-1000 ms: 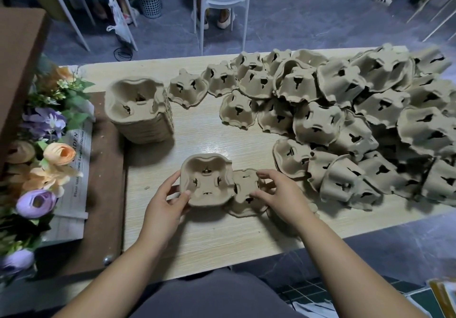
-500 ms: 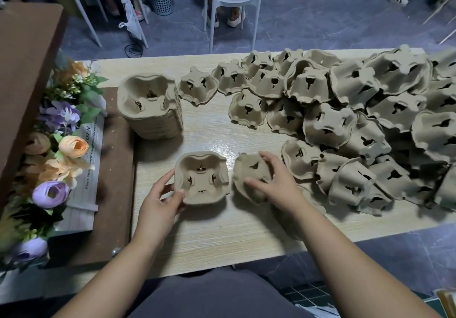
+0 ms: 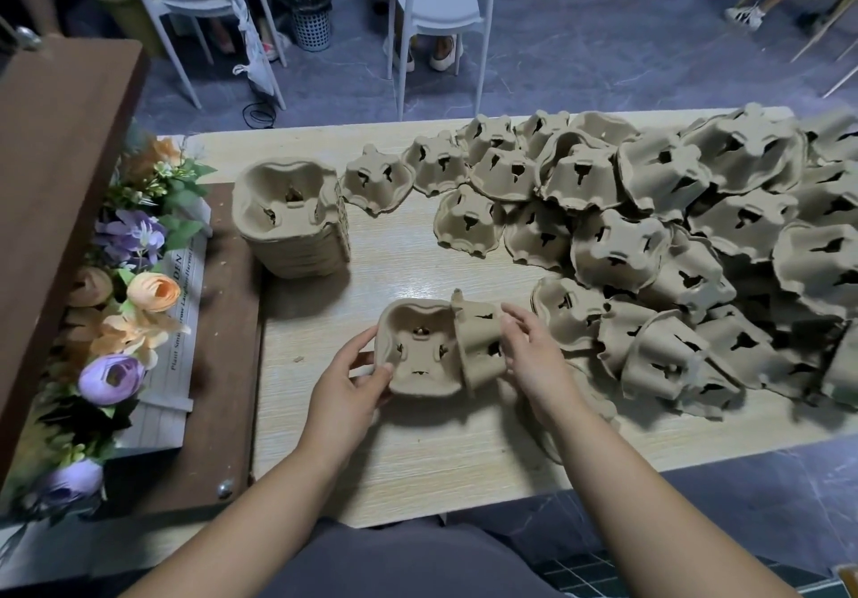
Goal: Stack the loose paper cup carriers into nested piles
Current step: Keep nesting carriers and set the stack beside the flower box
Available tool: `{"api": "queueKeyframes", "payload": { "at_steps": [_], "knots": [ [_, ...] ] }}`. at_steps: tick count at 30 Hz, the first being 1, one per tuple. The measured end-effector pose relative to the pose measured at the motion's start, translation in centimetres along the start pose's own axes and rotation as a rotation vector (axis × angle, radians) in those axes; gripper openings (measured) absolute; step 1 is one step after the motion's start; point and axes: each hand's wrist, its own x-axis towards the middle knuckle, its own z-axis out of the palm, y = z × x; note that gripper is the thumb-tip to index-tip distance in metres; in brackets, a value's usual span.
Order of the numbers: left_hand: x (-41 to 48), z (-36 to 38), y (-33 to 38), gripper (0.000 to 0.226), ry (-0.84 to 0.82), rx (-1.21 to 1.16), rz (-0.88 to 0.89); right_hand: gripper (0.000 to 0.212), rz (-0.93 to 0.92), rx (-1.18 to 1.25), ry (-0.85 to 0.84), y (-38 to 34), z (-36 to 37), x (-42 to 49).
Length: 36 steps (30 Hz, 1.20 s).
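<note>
Left hand (image 3: pixel 346 384): fingers and thumb clamped on the left rim of an open-side-up carrier (image 3: pixel 420 351), near the table's (image 3: pixel 418 458) front edge.
Right hand (image 3: pixel 534 351): fingers curled round a second carrier (image 3: pixel 478 346), tipped on edge, its rim touching the first one's right side.
Nested pile (image 3: pixel 292 221): toward the table's far left corner.
Loose carriers (image 3: pixel 650 244): heaped bottom-up across the right half.
Flowers (image 3: pixel 125 309): beside the table's left edge.
</note>
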Motion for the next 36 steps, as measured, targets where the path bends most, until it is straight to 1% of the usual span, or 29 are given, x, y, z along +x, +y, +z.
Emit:
{"api": "queueKeyframes", "payload": {
  "at_steps": [1, 2, 4, 5, 6, 8, 10, 11, 13, 16, 18, 20, 22, 23, 26, 28, 32, 36],
  "knots": [
    [0.0, 0.2, 0.1, 0.042, -0.005, -0.004, 0.003, 0.031, -0.084, -0.052, 0.039, 0.0, -0.2, -0.3],
    [0.0, 0.5, 0.2, 0.042, -0.010, -0.012, 0.003, 0.039, -0.168, -0.130, 0.036, -0.4, -0.4, -0.8],
    [-0.1, 0.9, 0.5, 0.041, -0.019, -0.025, -0.004, 0.064, -0.317, -0.365, -0.014, -1.0, -0.3, -1.4],
    [-0.1, 1.1, 0.5, 0.041, -0.020, -0.023, -0.007, 0.070, -0.378, -0.473, -0.025, -1.1, -0.1, -1.5],
    [-0.1, 1.3, 0.6, 0.041, -0.020, -0.018, -0.007, 0.069, -0.423, -0.542, -0.007, -1.0, 0.1, -1.4],
    [-0.1, 1.3, 0.7, 0.041, -0.020, -0.019, -0.004, 0.053, -0.471, -0.582, 0.080, -0.8, 0.2, -0.8],
    [-0.2, 1.2, 0.8, 0.041, -0.021, -0.023, -0.006, 0.030, -0.443, -0.555, 0.190, -0.8, -0.6, -0.4],
    [-0.2, 1.2, 0.8, 0.040, -0.019, -0.025, -0.006, 0.023, -0.413, -0.537, 0.229, -0.7, -1.1, -0.2],
    [-0.4, 1.0, 0.7, 0.039, -0.003, -0.054, -0.008, 0.016, -0.367, -0.521, 0.277, -0.4, -2.3, 0.0],
    [-0.5, 0.8, 0.3, 0.037, 0.051, -0.113, -0.028, 0.011, -0.314, -0.460, 0.311, -0.1, -4.1, 0.1],
    [-0.5, 0.8, 0.1, 0.037, 0.078, -0.133, -0.037, 0.008, -0.273, -0.314, 0.354, -0.3, -5.4, 0.3],
    [-0.6, 0.8, 0.0, 0.038, 0.074, -0.137, -0.043, 0.010, -0.211, -0.073, 0.375, -1.0, -6.2, 0.4],
    [-0.5, 0.8, -0.1, 0.037, 0.067, -0.130, -0.043, 0.010, -0.183, 0.120, 0.325, -2.0, -6.4, 0.4],
    [-0.4, 0.8, 0.0, 0.038, 0.066, -0.127, -0.045, 0.010, -0.190, 0.153, 0.286, -2.5, -6.0, 0.2],
    [-0.4, 0.5, 0.0, 0.041, 0.059, -0.112, -0.063, 0.013, -0.263, 0.029, 0.176, -3.1, -3.3, -1.2],
    [-0.3, 0.4, -0.1, 0.040, 0.055, -0.115, -0.083, 0.012, -0.274, -0.039, 0.116, -2.5, -1.1, -2.0],
    [0.0, 0.6, -0.1, 0.033, 0.081, -0.130, -0.152, 0.017, -0.261, -0.076, 0.083, -1.3, 1.5, -2.5],
    [-0.3, 0.7, 0.4, 0.029, 0.061, -0.128, -0.147, 0.018, -0.303, -0.173, 0.050, -0.8, 2.0, -2.9]
  ]
}}
